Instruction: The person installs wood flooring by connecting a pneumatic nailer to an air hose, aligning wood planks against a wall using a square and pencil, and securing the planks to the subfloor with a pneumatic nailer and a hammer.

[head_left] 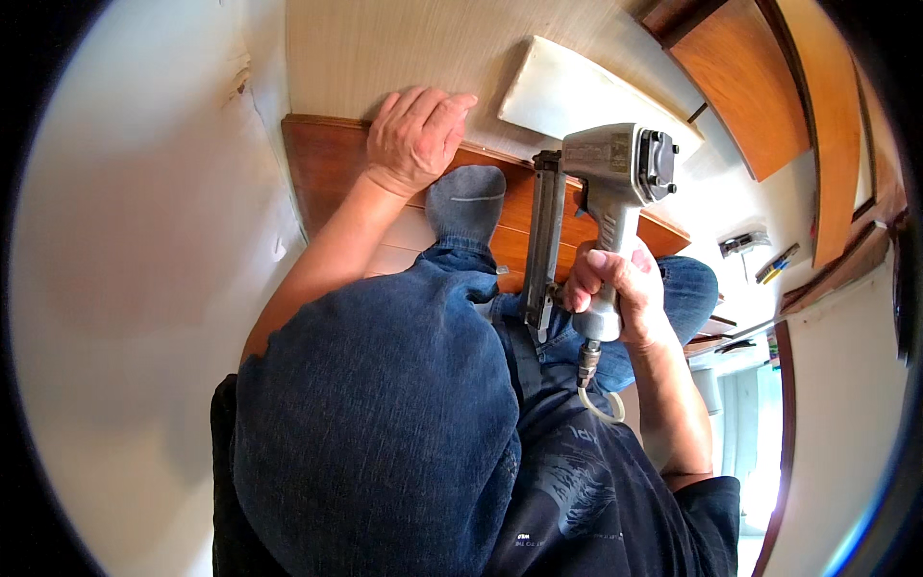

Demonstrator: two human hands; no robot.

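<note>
A grey metal pneumatic nail gun (615,178) stands upright in my right hand (620,279), whose fingers wrap round the lower part of its handle. Its long dark magazine (544,240) runs down on the left side. At the handle's base a pale air hose (604,412) is coupled on. My left hand (415,135) lies palm down over the edge of a reddish-brown wooden board (332,159), fingers slightly bent and thumb to the right. Nothing shows in its grasp. Just below it, my grey-socked foot (466,200) rests on the boards.
A whitish flat panel (577,91) lies beyond the nail gun on a light wood-grain surface (385,43). Orange-brown wooden pieces (745,82) stand at the upper right. Small tools (777,262) lie on the right. A white wall (144,288) rises close on my left.
</note>
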